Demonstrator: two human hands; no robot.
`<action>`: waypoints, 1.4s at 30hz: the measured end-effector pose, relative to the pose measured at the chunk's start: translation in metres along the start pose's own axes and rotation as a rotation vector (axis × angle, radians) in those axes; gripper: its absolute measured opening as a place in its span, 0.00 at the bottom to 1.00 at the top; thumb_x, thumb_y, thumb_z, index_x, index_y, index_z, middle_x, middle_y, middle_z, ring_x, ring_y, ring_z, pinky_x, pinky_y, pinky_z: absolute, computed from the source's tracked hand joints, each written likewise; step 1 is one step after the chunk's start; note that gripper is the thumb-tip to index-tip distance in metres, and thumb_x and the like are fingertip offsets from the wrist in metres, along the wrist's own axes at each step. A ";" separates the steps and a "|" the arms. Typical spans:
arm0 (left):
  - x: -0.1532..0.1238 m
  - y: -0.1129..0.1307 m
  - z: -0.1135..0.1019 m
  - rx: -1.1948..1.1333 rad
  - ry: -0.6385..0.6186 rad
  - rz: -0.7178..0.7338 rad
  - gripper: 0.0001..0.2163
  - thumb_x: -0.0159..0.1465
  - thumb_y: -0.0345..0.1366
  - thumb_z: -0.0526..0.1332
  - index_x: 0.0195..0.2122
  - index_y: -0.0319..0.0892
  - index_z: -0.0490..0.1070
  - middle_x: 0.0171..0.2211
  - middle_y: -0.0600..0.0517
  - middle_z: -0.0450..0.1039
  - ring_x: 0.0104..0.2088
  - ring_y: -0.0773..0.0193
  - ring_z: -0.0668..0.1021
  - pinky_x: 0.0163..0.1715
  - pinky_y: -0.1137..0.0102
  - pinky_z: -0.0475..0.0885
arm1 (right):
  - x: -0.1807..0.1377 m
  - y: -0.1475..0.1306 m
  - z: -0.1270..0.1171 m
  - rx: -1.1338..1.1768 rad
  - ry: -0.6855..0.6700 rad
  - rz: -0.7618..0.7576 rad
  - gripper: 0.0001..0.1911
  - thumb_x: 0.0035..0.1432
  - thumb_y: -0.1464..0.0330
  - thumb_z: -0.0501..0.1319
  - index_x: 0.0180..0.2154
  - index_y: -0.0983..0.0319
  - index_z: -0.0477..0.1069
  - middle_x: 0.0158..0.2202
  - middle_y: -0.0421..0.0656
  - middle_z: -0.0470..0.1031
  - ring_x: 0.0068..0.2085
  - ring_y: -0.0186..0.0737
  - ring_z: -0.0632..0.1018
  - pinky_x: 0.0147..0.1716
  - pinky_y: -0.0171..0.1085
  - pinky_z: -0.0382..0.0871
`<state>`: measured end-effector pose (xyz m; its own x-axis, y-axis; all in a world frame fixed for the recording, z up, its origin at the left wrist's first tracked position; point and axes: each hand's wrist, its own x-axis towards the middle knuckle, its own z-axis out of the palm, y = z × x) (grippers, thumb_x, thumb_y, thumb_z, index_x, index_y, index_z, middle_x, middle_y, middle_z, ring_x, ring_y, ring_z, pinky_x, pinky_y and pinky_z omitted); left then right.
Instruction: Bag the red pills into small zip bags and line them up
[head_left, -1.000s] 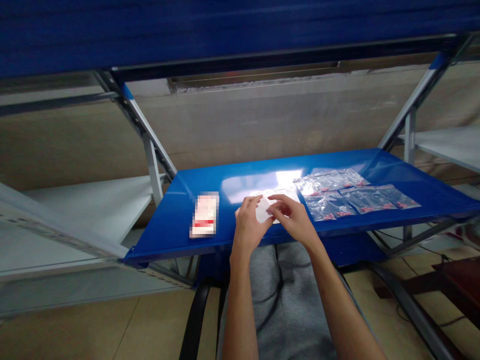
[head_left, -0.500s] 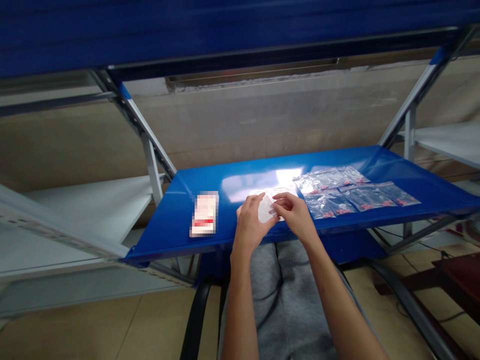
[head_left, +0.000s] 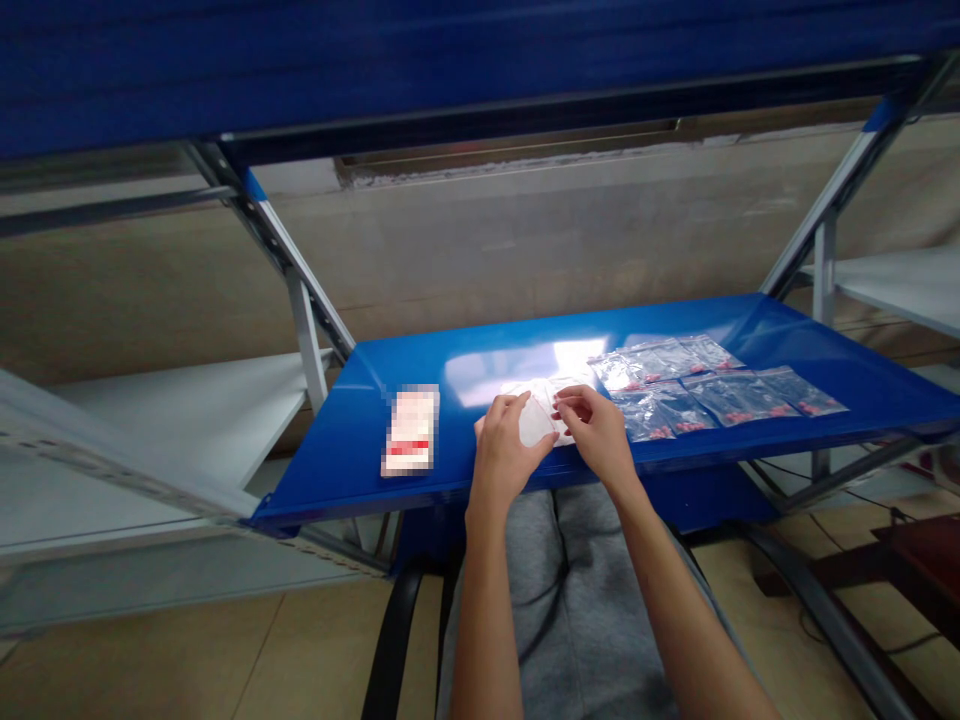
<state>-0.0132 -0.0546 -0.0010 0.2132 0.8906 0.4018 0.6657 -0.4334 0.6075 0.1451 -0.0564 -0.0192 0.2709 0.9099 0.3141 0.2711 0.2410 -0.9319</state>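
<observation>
A whitish, thin plastic bag [head_left: 534, 422] lies between my hands near the front edge of the blue table [head_left: 360, 400]; a second whitish, see-through piece spreads behind and to its right. My left hand [head_left: 504, 440] curls round the bag's left side, thumb in front and fingers behind. At the right side, my right hand [head_left: 596, 430] has its fingers bent in a pinch over the whitish plastic. What lies between those fingertips is too small to make out. Clear zip bags [head_left: 739, 395] with small red pieces inside lie in two rows to the right.
A blurred-out white and red packet [head_left: 411, 430] lies on the table's left part. Slanted metal posts [head_left: 289, 255] rise at both ends, and a blue shelf [head_left: 480, 70] hangs overhead. A black chair armrest [head_left: 397, 640] flanks my legs.
My right hand has shifted slightly to the right, so the gap between its fingertips and my left hand is wider. My left hand stays nearly in place on the bag.
</observation>
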 end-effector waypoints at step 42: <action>0.004 -0.011 0.014 0.031 -0.069 -0.078 0.27 0.58 0.39 0.74 0.58 0.49 0.71 0.52 0.50 0.78 0.52 0.53 0.78 0.51 0.61 0.67 | 0.021 -0.004 -0.009 -0.222 -0.263 -0.202 0.07 0.56 0.72 0.61 0.37 0.59 0.77 0.36 0.42 0.83 0.35 0.40 0.79 0.39 0.38 0.71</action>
<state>-0.0092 -0.0445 -0.0158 0.2078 0.9292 0.3055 0.7035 -0.3590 0.6133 0.1581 -0.0413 -0.0075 -0.0469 0.9139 0.4033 0.4954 0.3718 -0.7851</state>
